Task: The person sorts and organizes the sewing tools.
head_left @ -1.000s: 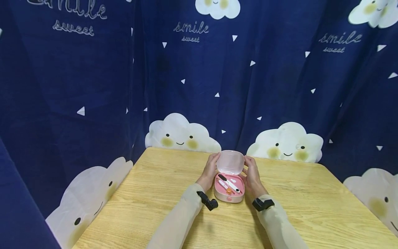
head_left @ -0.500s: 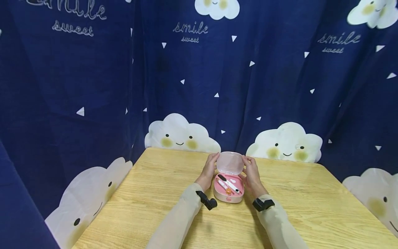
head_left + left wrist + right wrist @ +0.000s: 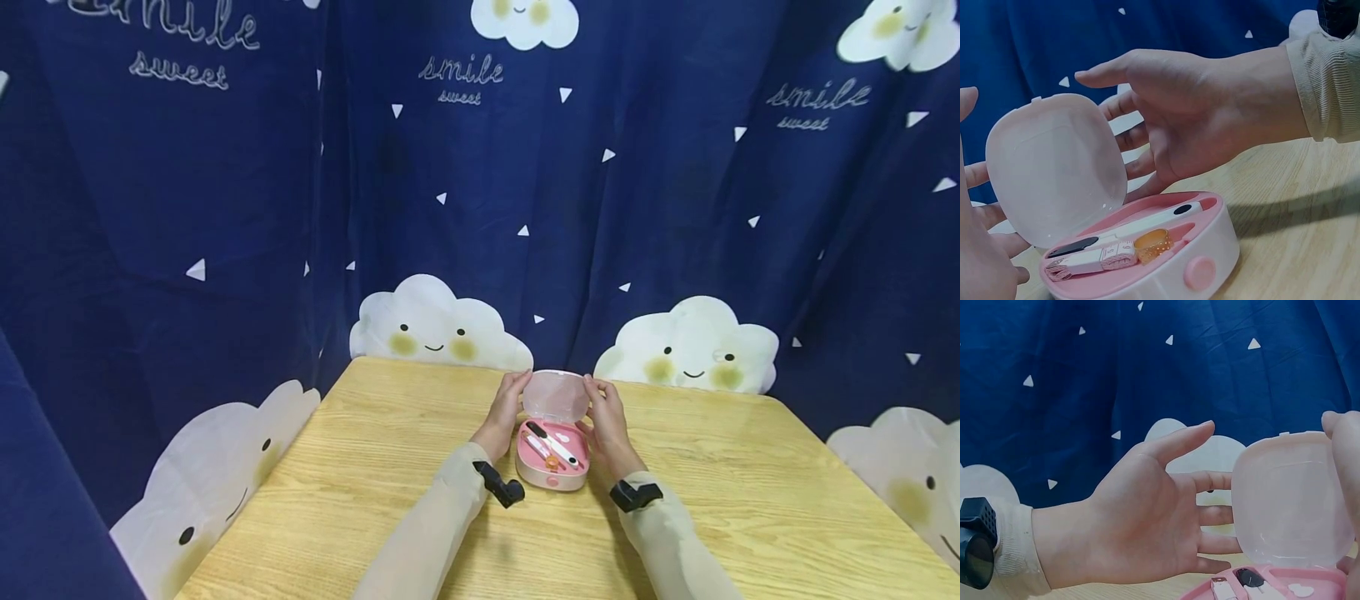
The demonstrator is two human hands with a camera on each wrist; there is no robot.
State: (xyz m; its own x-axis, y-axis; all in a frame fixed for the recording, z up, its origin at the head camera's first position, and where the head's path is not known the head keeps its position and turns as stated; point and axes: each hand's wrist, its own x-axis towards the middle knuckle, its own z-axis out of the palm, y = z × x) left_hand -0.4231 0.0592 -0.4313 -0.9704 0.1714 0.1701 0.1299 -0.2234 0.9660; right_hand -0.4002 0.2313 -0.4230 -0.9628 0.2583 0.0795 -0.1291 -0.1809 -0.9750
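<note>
A small pink and white sewing box [image 3: 551,477] stands on the table with its translucent lid [image 3: 556,396] raised. Inside lie a folded tape measure [image 3: 1094,261], an orange dotted ring [image 3: 1154,242] and a slim white tool [image 3: 1138,222] with black parts. My left hand [image 3: 498,423] is at the lid's left side, fingers extended behind its edge and thumb free, as the right wrist view shows. On the other side my right hand [image 3: 611,427] mirrors it, its fingertips at the back of the lid and its thumb [image 3: 1100,73] clear of it.
The wooden table [image 3: 375,467] spreads to both sides of the box. Behind it hangs a dark blue curtain [image 3: 480,192] printed with clouds and triangles. Black wrist cameras sit on both sleeves, one on the left wrist [image 3: 498,483], one on the right [image 3: 635,495].
The lid has tipped slightly forward toward the box, its top edge now a little lower. Both hands have barely moved, staying at its sides.
</note>
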